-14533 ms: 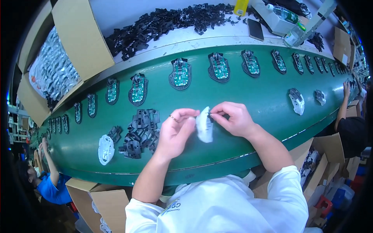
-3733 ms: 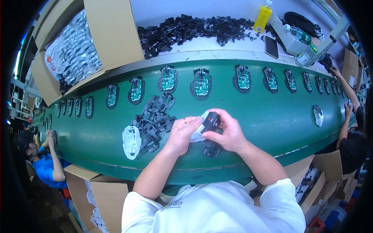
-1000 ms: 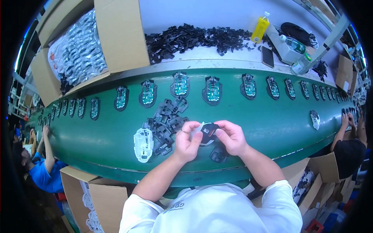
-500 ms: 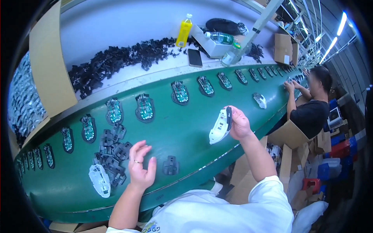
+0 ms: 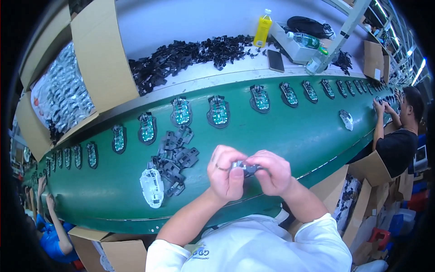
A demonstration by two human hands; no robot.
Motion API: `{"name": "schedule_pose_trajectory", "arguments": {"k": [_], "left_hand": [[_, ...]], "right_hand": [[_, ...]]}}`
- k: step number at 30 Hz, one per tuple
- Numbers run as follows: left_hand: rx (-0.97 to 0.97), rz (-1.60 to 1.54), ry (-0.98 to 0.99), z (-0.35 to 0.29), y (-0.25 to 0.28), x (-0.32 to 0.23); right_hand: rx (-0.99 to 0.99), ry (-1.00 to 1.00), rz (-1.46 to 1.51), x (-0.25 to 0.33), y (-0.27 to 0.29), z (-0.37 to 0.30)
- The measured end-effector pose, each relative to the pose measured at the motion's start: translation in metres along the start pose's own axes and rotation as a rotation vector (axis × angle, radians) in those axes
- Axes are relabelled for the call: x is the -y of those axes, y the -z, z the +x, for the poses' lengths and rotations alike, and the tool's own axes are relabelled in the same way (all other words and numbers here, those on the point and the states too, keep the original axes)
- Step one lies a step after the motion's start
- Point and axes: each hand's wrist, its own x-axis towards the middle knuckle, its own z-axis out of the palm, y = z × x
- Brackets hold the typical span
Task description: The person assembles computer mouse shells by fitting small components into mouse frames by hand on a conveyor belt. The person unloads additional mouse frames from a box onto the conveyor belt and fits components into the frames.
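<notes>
Now gripping a dark part two-handed

From the head view: gripping a dark part between left hand and right hand, just over the near side of the belt. Fingers curled in from both sides, covering most of it, leaving only a dark strip and a pale patch toward the left.

Changed since half a second ago: from a spread left hand and a right hand stretched out with a held-out shell, to one joint grip. No longer seeing that shell out to the right; cannot tell whether it is hidden inside the grip. No longer seeing the lone piece on the belt either; perhaps behind the hands, perhaps within them. Likely meaning, as a judgement, a return to close two-handed work, without showing whether pressing or merely turning.

To the left, a loose pile of more dark pieces, with a white shell just beside it, maybe touching. Well apart to the right, on the belt, a second shell. Along the far side, a row of boards in dark bases. Beyond, black clips, a yellow bottle and a phone.
</notes>
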Motion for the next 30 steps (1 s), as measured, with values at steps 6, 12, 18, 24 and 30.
{"name": "schedule_pose_trajectory", "arguments": {"k": [6, 12, 18, 24, 30], "left_hand": [[-0.018, -0.016, -0.081, 0.000, 0.003, 0.003], [-0.044, 0.162, 0.068, -0.001, -0.018, 0.003], [0.269, 0.307, 0.317, 0.003, 0.001, 0.016], [0.388, 0.451, 0.134, -0.006, 0.048, -0.011], [0.354, 0.889, 0.173, -0.031, 0.134, -0.050]], "right_hand": [[-0.217, -0.198, 0.099, 0.008, -0.029, -0.015], [-0.328, -0.690, 0.105, 0.020, -0.039, -0.016], [-0.265, -0.896, 0.227, -0.062, 0.040, -0.029], [-0.003, -1.077, -0.732, -0.169, 0.176, -0.053], [-0.116, -0.488, -0.622, -0.091, 0.110, -0.031]]}}
